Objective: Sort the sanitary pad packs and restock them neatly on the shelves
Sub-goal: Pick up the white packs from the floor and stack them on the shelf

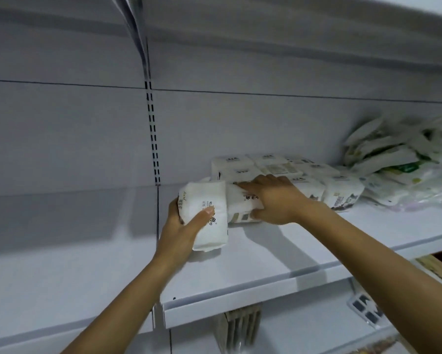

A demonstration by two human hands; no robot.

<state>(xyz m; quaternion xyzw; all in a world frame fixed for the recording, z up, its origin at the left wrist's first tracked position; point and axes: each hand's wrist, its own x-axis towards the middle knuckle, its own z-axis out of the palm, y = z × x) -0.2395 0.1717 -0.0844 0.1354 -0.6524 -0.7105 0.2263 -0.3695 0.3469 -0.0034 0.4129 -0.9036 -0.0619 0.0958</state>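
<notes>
My left hand grips a white sanitary pad pack, holding it upright just above the white shelf, thumb across its front. Right beside it, my right hand rests on another white pack lying on the shelf, fingers flat over its top and thumb under its front edge. Behind and to the right stands a neat block of several white packs. A loose heap of flatter white and green packs lies at the far right of the shelf.
The shelf's left half is bare up to a slotted upright on the back panel. Another shelf hangs overhead. Below the front lip hang packets, and more goods sit on a lower shelf at the right.
</notes>
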